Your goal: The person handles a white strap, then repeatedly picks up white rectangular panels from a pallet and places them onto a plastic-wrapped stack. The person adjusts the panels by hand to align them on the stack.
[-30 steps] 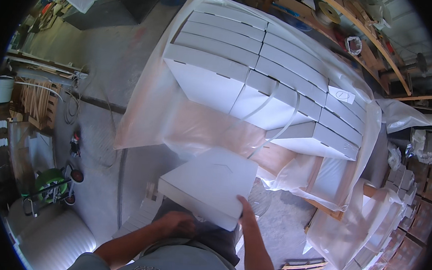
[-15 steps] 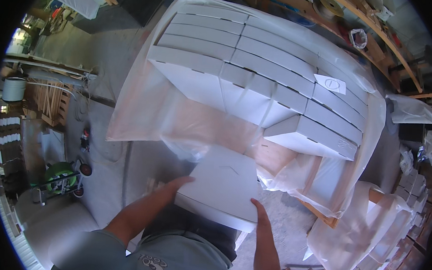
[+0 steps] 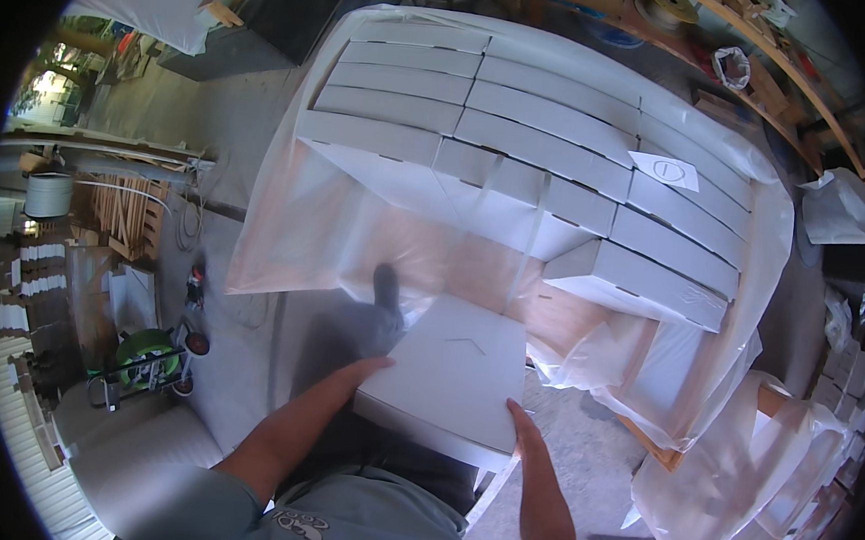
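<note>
A flat white cardboard box [image 3: 454, 362] is held level in front of my waist. My left hand [image 3: 371, 370] grips its left edge, fingers mostly out of sight beneath or behind it. On the opposite edge, my right hand [image 3: 520, 423] presses with the thumb side showing and the other fingers hidden. Just beyond the box stands a plastic-lined pallet crate [image 3: 355, 225], in which several similar white boxes [image 3: 548, 120] stand on edge in rows. One white box [image 3: 643, 277] leans at the right end of the front row.
A sheet of white paper [image 3: 665, 170] lies on the stacked boxes. A plastic-covered crate [image 3: 709, 480] stands at the lower right. A green reel on a wheeled frame [image 3: 146, 350] stands on the left. Wooden beams [image 3: 782, 79] cross the upper right.
The pallet crate and surroundings have shifted slightly right and down in view. A dark shoe now shows beside the crate. Both hands still hold the box in nearly the same pose.
</note>
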A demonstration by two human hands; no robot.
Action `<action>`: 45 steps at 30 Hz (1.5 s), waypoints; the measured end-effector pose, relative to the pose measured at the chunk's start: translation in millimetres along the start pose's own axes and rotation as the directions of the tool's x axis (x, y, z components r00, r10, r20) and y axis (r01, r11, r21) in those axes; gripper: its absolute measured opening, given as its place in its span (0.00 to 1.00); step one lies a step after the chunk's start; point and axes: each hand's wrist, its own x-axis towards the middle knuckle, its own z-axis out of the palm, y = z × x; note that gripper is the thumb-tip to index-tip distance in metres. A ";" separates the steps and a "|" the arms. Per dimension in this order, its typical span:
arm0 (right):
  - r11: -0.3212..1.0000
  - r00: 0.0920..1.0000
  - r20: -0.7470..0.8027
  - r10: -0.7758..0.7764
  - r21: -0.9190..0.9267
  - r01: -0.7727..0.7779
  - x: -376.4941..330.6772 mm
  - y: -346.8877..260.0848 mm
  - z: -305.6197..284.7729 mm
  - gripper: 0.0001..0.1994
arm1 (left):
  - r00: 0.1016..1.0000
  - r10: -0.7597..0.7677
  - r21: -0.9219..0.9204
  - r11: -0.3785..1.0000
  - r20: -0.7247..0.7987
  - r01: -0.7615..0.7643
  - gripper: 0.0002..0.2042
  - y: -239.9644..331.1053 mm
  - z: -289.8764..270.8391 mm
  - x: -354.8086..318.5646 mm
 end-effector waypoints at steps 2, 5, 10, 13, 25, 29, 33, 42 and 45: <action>0.960 0.973 -0.102 0.207 -0.173 -0.222 -9.6 -26.7 -0.7 0.35 | 1.000 -0.021 0.020 1.000 -0.018 0.022 0.23 3.9 1.4 8.5; 0.926 0.949 -0.213 0.234 -0.248 -0.284 3.9 -47.4 9.9 0.36 | 0.996 -0.087 0.013 0.996 -0.028 0.088 0.23 3.4 5.3 23.6; 0.906 0.961 -0.257 0.098 -0.377 -0.193 69.8 -43.6 -2.9 0.38 | 0.977 -0.200 -0.031 0.980 -0.069 0.198 0.24 8.4 -4.5 68.4; 0.930 0.955 -0.233 0.186 -0.273 -0.248 93.2 -35.1 -18.4 0.37 | 0.973 -0.181 0.008 0.983 -0.145 0.184 0.27 6.2 -15.9 101.3; 0.826 0.935 -0.340 0.101 -0.496 -0.269 70.8 -54.9 6.5 0.37 | 0.980 -0.082 0.167 0.979 -0.182 0.113 0.30 26.3 -24.7 90.3; 0.804 0.940 -0.336 0.054 -0.543 -0.240 54.8 -72.7 26.1 0.37 | 0.975 0.002 0.047 0.999 -0.223 0.009 0.30 8.8 -25.2 67.9; 0.782 0.942 -0.326 0.086 -0.563 -0.267 51.9 -88.6 44.5 0.37 | 0.957 0.052 0.054 0.998 -0.284 -0.039 0.29 -17.1 -39.4 65.6; 0.735 0.942 -0.327 0.072 -0.621 -0.272 72.9 -97.8 54.5 0.39 | 0.964 0.076 -0.086 0.991 -0.256 -0.101 0.30 -14.1 -58.7 86.5; 0.793 0.931 -0.350 0.102 -0.537 -0.289 70.7 -99.9 53.0 0.38 | 0.982 0.078 -0.066 0.994 -0.173 -0.091 0.28 13.3 -41.1 73.2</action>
